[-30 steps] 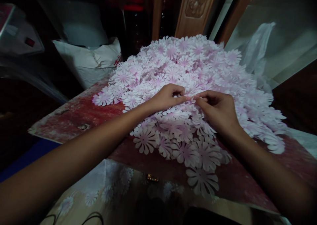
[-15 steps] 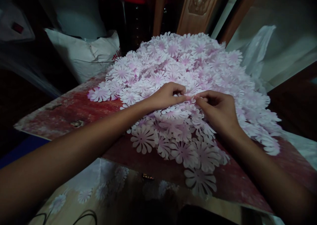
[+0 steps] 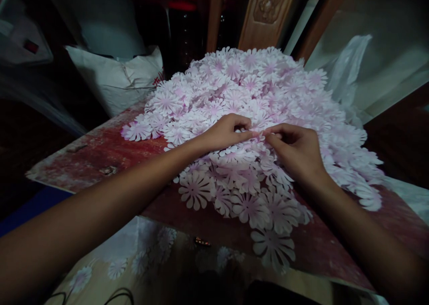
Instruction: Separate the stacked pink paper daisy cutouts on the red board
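A large heap of white fabric-like flower cutouts with pale purple centres (image 3: 231, 95) covers much of a red, worn board (image 3: 90, 157). Over the front of the heap, my left hand (image 3: 229, 130) pinches with thumb and forefinger. Close against it, my right hand (image 3: 296, 148) pinches too, the fingertips of both hands almost meeting. Between them shows a small bit of a flower cutout (image 3: 260, 136), partly hidden by the fingers. Nearer to me, a single cutout (image 3: 273, 247) hangs over the front part of the board.
A white sack (image 3: 117, 77) stands behind the board at the left. Clear plastic (image 3: 350, 72) rises at the right, near a carved wooden post (image 3: 270, 5). Loose flower cutouts (image 3: 117, 268) and a black cable (image 3: 119, 294) lie below the board's front edge.
The view has shifted very slightly. Both hands keep the same pinching pose at the same spot on the heap, and the cutouts lie as before.
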{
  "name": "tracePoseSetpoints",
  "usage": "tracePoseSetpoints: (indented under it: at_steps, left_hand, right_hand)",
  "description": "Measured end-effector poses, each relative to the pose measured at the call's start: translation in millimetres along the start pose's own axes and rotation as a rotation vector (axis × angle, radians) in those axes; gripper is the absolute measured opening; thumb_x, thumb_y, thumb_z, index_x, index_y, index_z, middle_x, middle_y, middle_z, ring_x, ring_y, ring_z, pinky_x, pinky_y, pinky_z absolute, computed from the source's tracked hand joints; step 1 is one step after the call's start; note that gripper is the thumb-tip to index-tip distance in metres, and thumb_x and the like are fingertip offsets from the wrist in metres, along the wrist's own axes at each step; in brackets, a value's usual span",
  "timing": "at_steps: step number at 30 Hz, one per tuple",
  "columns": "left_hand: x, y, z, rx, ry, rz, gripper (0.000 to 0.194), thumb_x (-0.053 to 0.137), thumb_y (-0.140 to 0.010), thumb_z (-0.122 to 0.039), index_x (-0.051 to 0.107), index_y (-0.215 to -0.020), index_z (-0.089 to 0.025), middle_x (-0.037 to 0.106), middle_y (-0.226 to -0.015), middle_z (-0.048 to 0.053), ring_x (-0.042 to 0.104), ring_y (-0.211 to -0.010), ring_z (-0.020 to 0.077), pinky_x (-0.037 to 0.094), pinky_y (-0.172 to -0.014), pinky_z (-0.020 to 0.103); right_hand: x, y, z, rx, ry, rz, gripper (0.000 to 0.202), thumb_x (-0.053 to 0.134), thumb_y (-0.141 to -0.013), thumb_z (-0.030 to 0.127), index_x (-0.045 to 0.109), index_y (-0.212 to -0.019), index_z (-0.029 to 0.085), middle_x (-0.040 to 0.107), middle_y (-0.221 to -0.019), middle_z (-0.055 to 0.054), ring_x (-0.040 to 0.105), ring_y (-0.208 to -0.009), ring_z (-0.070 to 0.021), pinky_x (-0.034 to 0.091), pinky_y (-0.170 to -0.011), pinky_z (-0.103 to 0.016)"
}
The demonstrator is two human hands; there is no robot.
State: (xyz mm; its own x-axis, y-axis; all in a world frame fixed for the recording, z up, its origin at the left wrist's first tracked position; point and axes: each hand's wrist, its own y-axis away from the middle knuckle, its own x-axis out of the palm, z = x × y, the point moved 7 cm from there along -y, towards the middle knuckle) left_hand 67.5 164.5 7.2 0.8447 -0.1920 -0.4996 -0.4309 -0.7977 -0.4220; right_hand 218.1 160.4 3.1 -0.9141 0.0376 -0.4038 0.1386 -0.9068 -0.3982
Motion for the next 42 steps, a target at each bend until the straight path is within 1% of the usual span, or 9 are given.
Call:
tracePoseSetpoints:
  at_steps: [6, 11, 16, 19, 26, 34, 38, 42]
  left_hand:
    - [0.6, 0, -1, -0.017, 0.002, -0.004, 0.038, 0.064, -0.081, -0.038, 0.040, -0.059, -0.018, 0.037, -0.060, -0.004, 0.035, -0.059, 0.0095, 0.027, -0.055, 0.025]
    - [1.3, -1, -1, 0.009, 0.008, -0.003, 0.032, 0.064, -0.081, -0.034, 0.046, -0.061, -0.018, 0.040, -0.061, -0.003, 0.038, -0.060, 0.0096, 0.030, -0.056, 0.025]
    - [1.7, -2, 2, -0.012, -0.009, 0.009, 0.032, 0.063, -0.083, -0.035, 0.047, -0.062, -0.017, 0.042, -0.062, -0.002, 0.039, -0.061, 0.0100, 0.029, -0.055, 0.024]
    - [1.7, -2, 3, 0.000, -0.001, 0.017, 0.032, 0.062, -0.084, -0.034, 0.047, -0.062, -0.017, 0.041, -0.063, -0.002, 0.038, -0.061, 0.0098, 0.029, -0.055, 0.024]
    - [0.4, -1, 1, 0.003, -0.031, -0.007, 0.029, 0.062, -0.083, -0.031, 0.047, -0.062, -0.017, 0.042, -0.062, -0.002, 0.039, -0.061, 0.0099, 0.029, -0.055, 0.024]
    - [2.1, -3, 3, -0.026, -0.096, 0.008, 0.029, 0.061, -0.083, -0.031, 0.047, -0.061, -0.017, 0.045, -0.063, -0.002, 0.042, -0.062, 0.0099, 0.032, -0.058, 0.024]
    - [3.1, -4, 5, -0.024, -0.097, 0.025, 0.027, 0.062, -0.083, -0.030, 0.050, -0.063, -0.017, 0.048, -0.064, -0.001, 0.044, -0.064, 0.0108, 0.033, -0.059, 0.023]
    - [3.0, -4, 5, 0.005, -0.085, 0.014, 0.024, 0.062, -0.082, -0.029, 0.052, -0.064, -0.016, 0.050, -0.064, -0.001, 0.046, -0.065, 0.0111, 0.035, -0.061, 0.023]
  right_hand:
    - [0, -1, -1, -0.012, 0.025, -0.002, 0.013, 0.067, -0.074, 0.028, 0.071, -0.079, 0.017, 0.049, -0.056, 0.003, 0.037, -0.045, -0.0072, 0.026, -0.042, -0.022]
    - [1, -1, -2, -0.023, 0.030, 0.001, 0.012, 0.066, -0.075, 0.028, 0.071, -0.079, 0.018, 0.049, -0.057, 0.002, 0.035, -0.044, -0.0068, 0.027, -0.042, -0.022]
    - [0, -1, -2, -0.014, 0.031, -0.003, 0.011, 0.067, -0.076, 0.027, 0.072, -0.079, 0.018, 0.049, -0.057, 0.002, 0.035, -0.045, -0.0064, 0.027, -0.042, -0.022]
    - [0, 0, -2, -0.004, 0.029, -0.006, 0.012, 0.068, -0.075, 0.027, 0.072, -0.079, 0.017, 0.048, -0.057, 0.003, 0.036, -0.045, -0.0062, 0.027, -0.042, -0.022]
    - [1, 0, -3, 0.022, 0.018, 0.007, 0.009, 0.068, -0.076, 0.027, 0.071, -0.079, 0.019, 0.047, -0.054, 0.003, 0.035, -0.043, -0.0066, 0.027, -0.041, -0.023]
    - [3, 2, 5, 0.031, 0.017, -0.002, 0.009, 0.067, -0.074, 0.021, 0.071, -0.077, 0.014, 0.046, -0.055, 0.004, 0.035, -0.045, -0.0052, 0.025, -0.043, -0.021]
    - [4, 3, 7, 0.031, 0.025, -0.010, 0.009, 0.067, -0.074, 0.019, 0.072, -0.077, 0.012, 0.046, -0.055, 0.005, 0.033, -0.044, -0.0034, 0.026, -0.043, -0.020]
    - [3, 2, 6, 0.041, 0.022, -0.021, 0.009, 0.067, -0.074, 0.017, 0.072, -0.078, 0.011, 0.045, -0.053, 0.005, 0.033, -0.043, -0.0028, 0.024, -0.041, -0.019]
